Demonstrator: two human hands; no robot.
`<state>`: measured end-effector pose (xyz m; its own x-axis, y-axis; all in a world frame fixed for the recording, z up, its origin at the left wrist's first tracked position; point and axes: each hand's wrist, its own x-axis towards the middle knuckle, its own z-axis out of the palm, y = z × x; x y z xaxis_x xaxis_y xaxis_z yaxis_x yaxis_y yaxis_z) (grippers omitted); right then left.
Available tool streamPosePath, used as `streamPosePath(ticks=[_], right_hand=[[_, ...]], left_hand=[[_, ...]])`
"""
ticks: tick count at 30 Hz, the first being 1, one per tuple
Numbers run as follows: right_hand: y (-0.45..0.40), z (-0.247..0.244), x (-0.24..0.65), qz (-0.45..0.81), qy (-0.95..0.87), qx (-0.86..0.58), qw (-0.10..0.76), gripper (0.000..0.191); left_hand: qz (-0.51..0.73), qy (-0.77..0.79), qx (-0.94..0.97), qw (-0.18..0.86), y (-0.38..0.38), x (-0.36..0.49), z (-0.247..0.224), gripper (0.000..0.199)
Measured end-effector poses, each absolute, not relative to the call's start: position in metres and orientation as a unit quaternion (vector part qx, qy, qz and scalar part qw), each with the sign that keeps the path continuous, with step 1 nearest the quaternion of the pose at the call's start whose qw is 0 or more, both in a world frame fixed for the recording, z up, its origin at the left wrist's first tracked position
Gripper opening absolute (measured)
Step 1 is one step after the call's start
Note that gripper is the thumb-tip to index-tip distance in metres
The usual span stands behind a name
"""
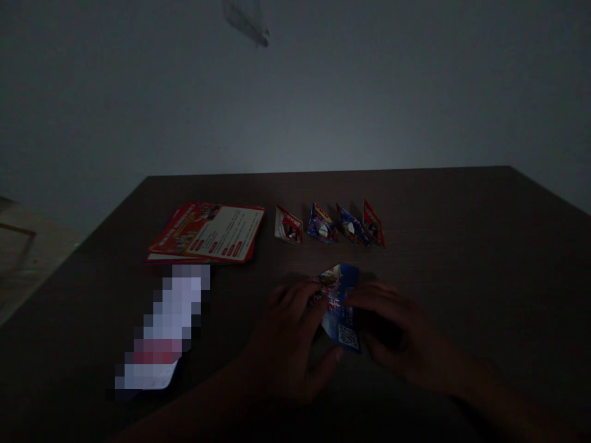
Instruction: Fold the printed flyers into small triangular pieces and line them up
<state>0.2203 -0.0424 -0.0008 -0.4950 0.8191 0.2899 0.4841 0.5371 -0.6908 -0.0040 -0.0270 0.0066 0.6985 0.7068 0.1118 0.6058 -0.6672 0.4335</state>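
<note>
A blue printed leaflet with a QR code at its lower corner lies between my hands, close to the tabletop and partly creased. My left hand has its fingers on the leaflet's left side, the thumb reaching toward the bottom edge. On the right side, my right hand grips the leaflet with curled fingers. Parts of the paper are hidden under the fingers. Beyond the hands, several small folded paper pieces stand in a row, among them a red and white one and a blue one.
A stack of red printed leaflets lies at the back left of the dark wooden table. Nearer on the left is a lit, pixelated phone-like object. A pale wall rises behind the table. The scene is dim.
</note>
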Motion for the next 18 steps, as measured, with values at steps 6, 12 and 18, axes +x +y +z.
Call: streamPosePath(ticks=[6,12,18], right_hand=[[-0.0463,0.0024,0.2207,0.299,-0.831,-0.368,0.292,0.062],[-0.0455,0.0041,0.2212,0.311,-0.842,-0.351,0.268,0.068],[-0.0461,0.0032,0.2219,0.316,-0.837,-0.352,0.276,0.064]], left_hand=[[0.140,0.364,0.901,0.191,-0.0268,-0.0037,0.0069,0.055],[0.146,0.363,0.899,0.195,-0.0264,-0.0025,0.0094,0.053],[0.140,0.367,0.899,0.195,-0.0267,-0.0037,0.0081,0.054]])
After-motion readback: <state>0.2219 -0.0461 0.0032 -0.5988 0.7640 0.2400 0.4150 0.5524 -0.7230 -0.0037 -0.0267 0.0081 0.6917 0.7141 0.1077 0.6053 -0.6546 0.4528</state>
